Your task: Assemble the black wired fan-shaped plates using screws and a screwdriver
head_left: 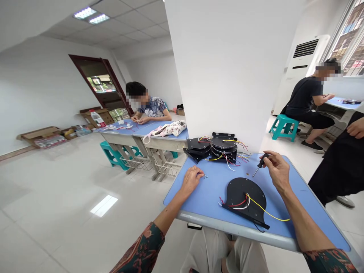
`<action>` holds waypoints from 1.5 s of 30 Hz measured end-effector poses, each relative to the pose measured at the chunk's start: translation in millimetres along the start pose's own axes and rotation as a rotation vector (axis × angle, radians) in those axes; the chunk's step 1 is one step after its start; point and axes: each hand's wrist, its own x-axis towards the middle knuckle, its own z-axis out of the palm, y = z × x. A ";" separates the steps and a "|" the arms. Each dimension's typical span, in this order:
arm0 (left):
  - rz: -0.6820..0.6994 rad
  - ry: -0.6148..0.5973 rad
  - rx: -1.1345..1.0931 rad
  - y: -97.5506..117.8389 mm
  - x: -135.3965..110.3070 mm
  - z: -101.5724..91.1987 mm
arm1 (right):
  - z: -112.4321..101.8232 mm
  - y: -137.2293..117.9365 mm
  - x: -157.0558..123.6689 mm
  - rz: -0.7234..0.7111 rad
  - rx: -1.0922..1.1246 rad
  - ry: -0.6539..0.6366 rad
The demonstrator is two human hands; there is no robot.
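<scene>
The right hand (278, 170) was at the middle right of the frame. Its fingers were closed around a small screwdriver (260, 163) with a black handle, and the tip pointed down at the blue counter (210, 193).

The left hand (191, 180) lay on the counter near the middle of the frame. Its fingers were bent, with the tips right beside some tiny screws (205, 176). I could not tell if they pinched one.

A round black plate (241, 193) lay flat between the two arms, near the front edge. Red, white and yellow wires (267, 212) came out of it.

A stack of black plates (218, 148) sat at the back of the counter, against a white pillar (227, 68).

At the left a person (150, 108) sat at another counter. At the upper right another person (307, 98) sat on a green stool (284, 125).
</scene>
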 end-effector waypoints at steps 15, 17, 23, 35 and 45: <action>0.579 -0.176 0.089 89.2 -72.3 -4.1 | -4.1 -6.3 3.7 -0.005 0.019 0.099; 0.614 -0.217 0.162 100.9 -79.1 5.8 | -7.5 -6.3 6.6 -0.012 0.010 0.165; 0.730 -0.215 0.358 104.2 -69.9 35.1 | -18.4 -13.2 13.9 -0.049 0.028 0.296; 0.637 -0.339 0.442 174.2 33.0 86.3 | -43.8 -53.3 16.8 -0.259 0.076 0.503; 0.447 -0.323 0.386 242.0 64.2 135.0 | -33.7 -52.6 8.6 -0.203 0.061 0.438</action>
